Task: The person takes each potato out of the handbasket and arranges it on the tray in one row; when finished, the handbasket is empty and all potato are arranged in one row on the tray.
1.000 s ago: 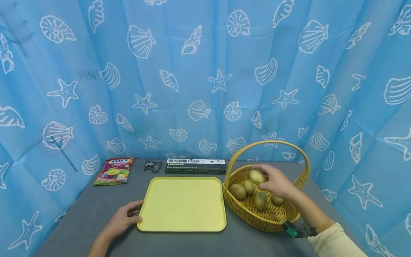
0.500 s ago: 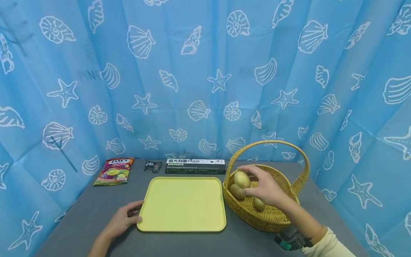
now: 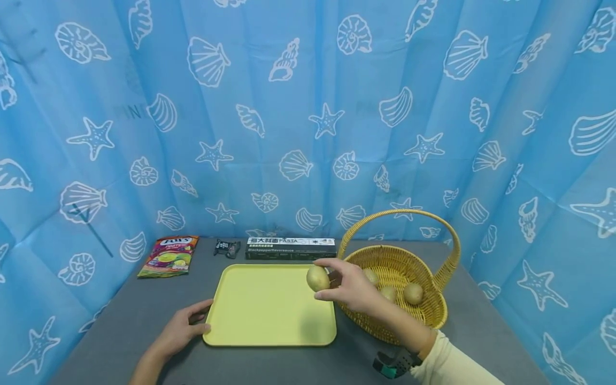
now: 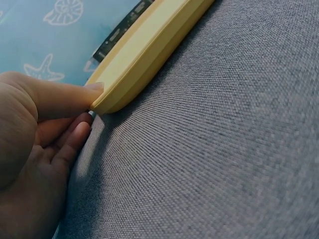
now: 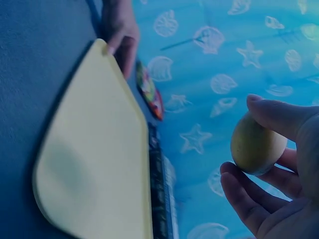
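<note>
My right hand (image 3: 353, 286) pinches an egg-shaped yellow-brown potato (image 3: 317, 278) between thumb and fingers. It is in the air over the right side of a yellow tray (image 3: 264, 305), whose surface carries a soft shadow. In the right wrist view the potato (image 5: 256, 144) shows a smooth skin. My left hand (image 3: 180, 326) holds the tray's left edge, its thumb (image 4: 65, 99) lying over the rim near the front corner. To the right stands a wicker basket (image 3: 435, 310). Several potatoes are inside, one potato (image 3: 413, 293) in plain sight, others partly behind my right hand and arm.
A black and white pasta box (image 3: 291, 248) lies behind the tray. Left of it are a small black packet (image 3: 226, 248) and a colourful sweets bag (image 3: 168, 256). The basket's tall handle (image 3: 399, 212) arches upward. A blue shell-print curtain (image 3: 269, 133) hangs behind the grey table.
My right hand has carried the potato leftward out of the basket to above the tray's right side. Potatoes left in the basket have shifted. My left hand has stayed at the tray's edge.
</note>
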Motion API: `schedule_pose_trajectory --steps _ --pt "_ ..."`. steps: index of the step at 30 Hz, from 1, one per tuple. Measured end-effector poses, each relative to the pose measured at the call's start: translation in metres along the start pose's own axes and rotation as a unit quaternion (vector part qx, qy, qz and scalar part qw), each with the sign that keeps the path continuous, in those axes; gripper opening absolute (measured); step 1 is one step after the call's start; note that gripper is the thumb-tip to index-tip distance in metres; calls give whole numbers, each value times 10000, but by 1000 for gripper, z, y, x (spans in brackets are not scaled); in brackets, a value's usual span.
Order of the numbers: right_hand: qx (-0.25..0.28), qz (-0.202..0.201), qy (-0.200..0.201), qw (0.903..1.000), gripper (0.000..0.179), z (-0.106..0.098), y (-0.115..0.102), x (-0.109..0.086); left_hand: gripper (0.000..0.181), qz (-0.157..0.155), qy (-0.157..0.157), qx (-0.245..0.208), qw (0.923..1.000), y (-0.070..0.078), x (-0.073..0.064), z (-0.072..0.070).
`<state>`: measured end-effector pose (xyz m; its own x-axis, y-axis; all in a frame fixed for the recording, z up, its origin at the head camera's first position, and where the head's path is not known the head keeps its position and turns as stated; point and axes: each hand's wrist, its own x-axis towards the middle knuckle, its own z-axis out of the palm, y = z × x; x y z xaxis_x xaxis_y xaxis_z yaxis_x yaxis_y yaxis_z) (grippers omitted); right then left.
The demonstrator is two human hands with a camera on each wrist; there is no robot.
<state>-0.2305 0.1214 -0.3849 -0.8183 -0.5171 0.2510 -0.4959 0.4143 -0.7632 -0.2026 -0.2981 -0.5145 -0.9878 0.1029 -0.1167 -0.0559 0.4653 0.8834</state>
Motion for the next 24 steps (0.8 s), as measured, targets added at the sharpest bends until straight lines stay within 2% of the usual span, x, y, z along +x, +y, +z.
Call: schedule_pose_trajectory --steps 10,16,24 --pt "121 169 -467 9987 60 58 7 32 63 18 146 251 9996 -1 1 1" --pt "36 444 -516 9977 61 96 13 52 62 -60 263 457 9986 -3 2 2" --pt "-239 510 -540 9970 61 137 20 70 64 -205 273 479 9983 -1 2 3"
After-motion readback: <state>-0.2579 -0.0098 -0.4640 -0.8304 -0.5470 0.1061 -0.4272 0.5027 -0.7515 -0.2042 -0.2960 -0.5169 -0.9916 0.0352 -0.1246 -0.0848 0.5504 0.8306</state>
